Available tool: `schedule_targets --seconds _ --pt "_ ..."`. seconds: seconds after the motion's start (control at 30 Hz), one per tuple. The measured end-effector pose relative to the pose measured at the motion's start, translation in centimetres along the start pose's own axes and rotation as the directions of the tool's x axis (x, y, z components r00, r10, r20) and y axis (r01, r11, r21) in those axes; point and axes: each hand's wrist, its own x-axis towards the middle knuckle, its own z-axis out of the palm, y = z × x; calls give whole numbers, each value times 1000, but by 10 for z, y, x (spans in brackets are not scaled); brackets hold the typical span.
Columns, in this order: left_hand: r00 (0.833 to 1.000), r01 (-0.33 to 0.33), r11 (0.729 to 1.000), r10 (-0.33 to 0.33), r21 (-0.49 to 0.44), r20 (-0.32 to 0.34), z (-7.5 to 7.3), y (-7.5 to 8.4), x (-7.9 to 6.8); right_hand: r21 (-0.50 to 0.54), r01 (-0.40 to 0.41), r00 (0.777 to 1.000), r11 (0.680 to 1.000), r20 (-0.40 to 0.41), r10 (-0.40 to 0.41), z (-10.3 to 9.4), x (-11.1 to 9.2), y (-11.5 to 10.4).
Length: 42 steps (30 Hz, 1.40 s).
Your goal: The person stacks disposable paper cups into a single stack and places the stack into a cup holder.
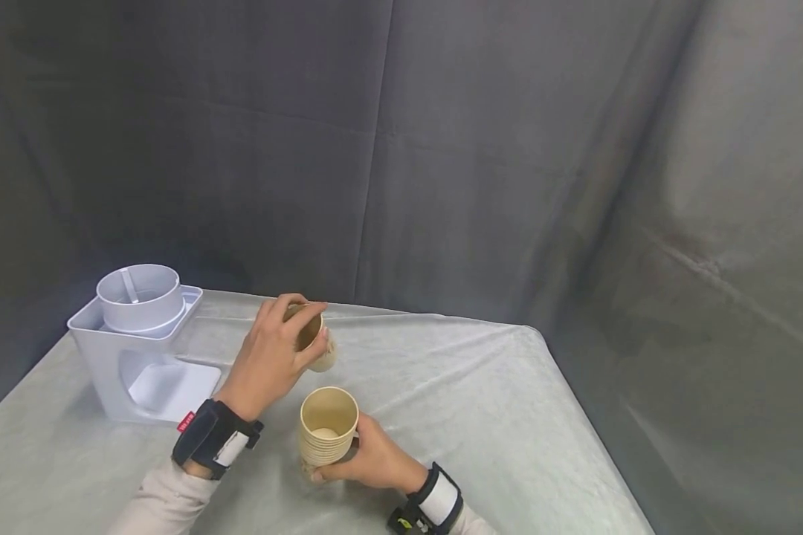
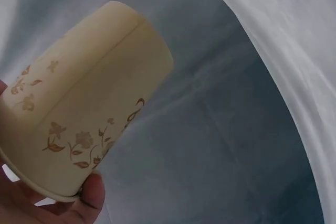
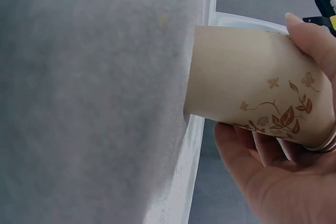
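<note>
My left hand (image 1: 268, 364) grips a cream paper cup (image 1: 326, 358) by its rim, tipped with its mouth toward the palm. Brown flower prints show on this cup (image 2: 86, 93) in the left wrist view, where the thumb presses near the rim. Nearer to me, my right hand (image 1: 381, 459) holds a nested stack of matching paper cups (image 1: 321, 449), mouth up, its several rims layered together. The fingers and thumb curve round the lowest cup (image 3: 241, 77), seen side-on in the right wrist view. Cup and stack are apart, the left one farther off.
A white plastic stand (image 1: 97, 371) with a flat base plate (image 1: 174, 390) is at the left of the cloth-covered table (image 1: 482, 423). On its top sits a round white tub (image 1: 140, 312). Grey curtains (image 1: 442, 186) hang behind and along the right side.
</note>
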Motion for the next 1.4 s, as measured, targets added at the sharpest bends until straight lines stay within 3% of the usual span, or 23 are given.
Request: schedule_targets --seconds 0.43,0.7,0.87,1.4 --pt "994 -99 988 93 -116 -52 -11 20 -3 21 -11 1000 1000 27 10 0 0 2" --pt "992 -125 981 126 -147 -3 -19 33 -7 31 24 999 999 20 -24 0 0 1" --pt "990 -128 980 134 -151 32 -23 40 -10 30 -4 1000 1000 28 3 -1 -1 1" --pt "973 -158 974 181 -160 141 1 44 -29 56 -20 999 998 37 18 -1 -3 3"
